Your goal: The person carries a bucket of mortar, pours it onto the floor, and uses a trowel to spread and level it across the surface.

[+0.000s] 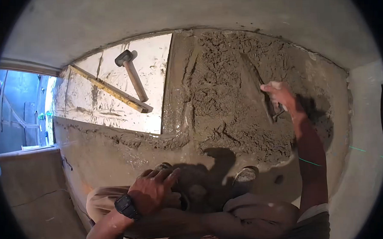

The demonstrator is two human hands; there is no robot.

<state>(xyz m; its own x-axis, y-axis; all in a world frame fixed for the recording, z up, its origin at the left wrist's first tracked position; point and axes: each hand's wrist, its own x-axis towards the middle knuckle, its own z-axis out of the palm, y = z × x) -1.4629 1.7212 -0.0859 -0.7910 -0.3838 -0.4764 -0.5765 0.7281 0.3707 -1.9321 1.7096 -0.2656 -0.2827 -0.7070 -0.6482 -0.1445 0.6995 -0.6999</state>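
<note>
My right hand is closed round the handle of a plastering trowel. Its long blade lies against the wet mortar, which looks rough and lumpy on both sides of it. My left hand, with a black watch on its wrist, rests over my bent knee. Its fingers are stretched out and slightly curved, with nothing in them.
Left of the mortar lies a large white tile, bearing a club hammer and a yellow spirit level. Walls border the floor at the back and right. A doorway opens at far left. My shoe stands by the mortar's near edge.
</note>
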